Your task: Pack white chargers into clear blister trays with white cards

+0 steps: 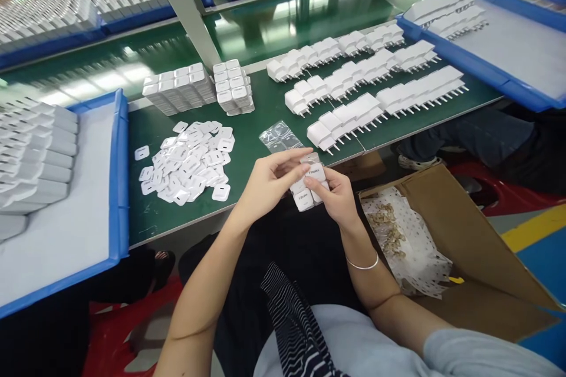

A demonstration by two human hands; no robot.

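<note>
In front of my lap, past the table's near edge, I hold a small clear blister tray point(315, 158) with white square printed plates point(303, 198) in it. My right hand point(339, 193) grips its right side, with the thumb across the front. My left hand point(270, 184) is closed at its upper left, the thumb pressing on a plate and the fingers partly hidden behind. Just beyond my left fingers, another clear blister tray point(280, 136) lies flat on the green table. A loose heap of white square plates point(190, 162) is to the left of my hands.
Stacks of filled trays point(181, 88) and a second stack point(233, 87) stand behind the heap. Rows of white plug adapters point(354, 115) reach to the right. Blue trays flank the table, one left point(118, 188), one right point(508, 79). An open cardboard box point(477, 235) sits below right.
</note>
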